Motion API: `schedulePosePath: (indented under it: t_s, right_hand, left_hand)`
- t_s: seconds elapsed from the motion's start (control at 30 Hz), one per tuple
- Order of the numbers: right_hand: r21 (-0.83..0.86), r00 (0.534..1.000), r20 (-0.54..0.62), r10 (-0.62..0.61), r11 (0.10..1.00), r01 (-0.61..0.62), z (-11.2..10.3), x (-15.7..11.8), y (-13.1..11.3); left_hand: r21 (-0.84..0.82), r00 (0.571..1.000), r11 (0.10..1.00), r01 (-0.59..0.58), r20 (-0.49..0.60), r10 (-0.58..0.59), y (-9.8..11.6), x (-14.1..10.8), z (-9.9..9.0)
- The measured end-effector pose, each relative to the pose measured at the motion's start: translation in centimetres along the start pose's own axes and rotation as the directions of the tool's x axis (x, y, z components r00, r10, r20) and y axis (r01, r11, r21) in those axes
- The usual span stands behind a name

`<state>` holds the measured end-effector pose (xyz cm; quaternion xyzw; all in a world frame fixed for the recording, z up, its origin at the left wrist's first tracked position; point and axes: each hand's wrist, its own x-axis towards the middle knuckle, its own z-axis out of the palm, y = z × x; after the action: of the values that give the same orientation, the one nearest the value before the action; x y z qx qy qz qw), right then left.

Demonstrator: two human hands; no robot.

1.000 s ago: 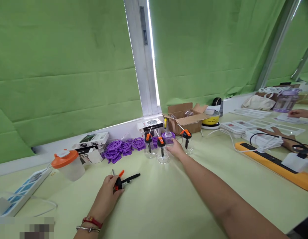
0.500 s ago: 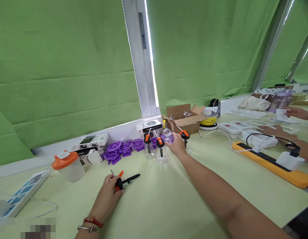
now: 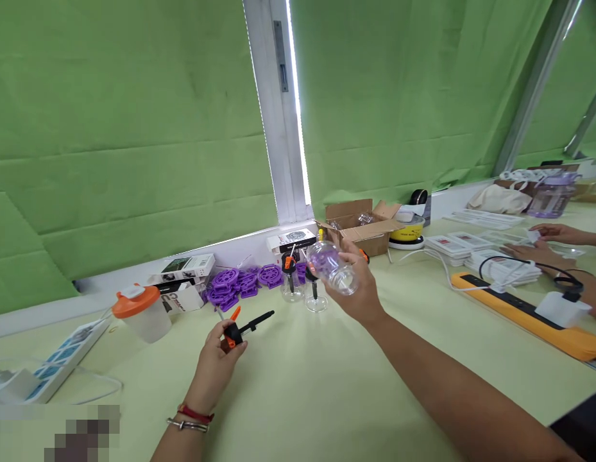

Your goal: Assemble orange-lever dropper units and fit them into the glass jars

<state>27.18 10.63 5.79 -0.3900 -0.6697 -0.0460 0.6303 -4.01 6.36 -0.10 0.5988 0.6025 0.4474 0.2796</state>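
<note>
My left hand (image 3: 221,359) pinches a black-and-orange bottle top (image 3: 234,333); a thin spout points up from it and a black stem sticks out to the right. In my right hand (image 3: 361,292) is a clear glass bottle (image 3: 333,266), held tilted with its open mouth towards the lower right. Behind it two glass bottles stand on the table, one (image 3: 292,289) fitted with a similar black-and-orange top and another (image 3: 317,303) partly hidden by the held bottle. An orange bit of a third top (image 3: 364,256) shows past my right hand.
Purple plastic parts (image 3: 230,285) lie heaped near the wall, beside small printed boxes (image 3: 182,282). An orange-lidded cup (image 3: 146,314) and a white power strip (image 3: 69,353) are at left. An open carton (image 3: 369,237), an orange power strip (image 3: 514,314) and another person's hands (image 3: 543,247) are at right.
My right hand has drawn the glass bottle nearer and turned it so its mouth points to the lower right. My left hand has risen slightly with the bottle top.
</note>
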Motion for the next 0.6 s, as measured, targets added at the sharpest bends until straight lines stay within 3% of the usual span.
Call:
schedulePosePath:
  t_s: [0.13,0.3,0.6]
  right_hand:
    - [0.042,0.965,0.26,-0.036,0.999,0.026,0.7,-2.8,-1.3]
    - [-0.043,0.854,0.52,-0.034,0.997,0.066,2.1,-6.4,-1.4]
    - [-0.256,0.778,0.61,0.151,0.967,0.013,0.7,-6.3,-1.5]
  left_hand:
    - [-0.193,0.997,0.98,0.053,0.074,-0.039,1.9,-0.9,0.9]
    - [-0.233,0.995,0.969,0.087,0.07,-0.072,2.8,-1.6,2.0]
    - [-0.288,0.988,0.949,0.125,0.127,-0.091,3.5,-1.8,1.2]
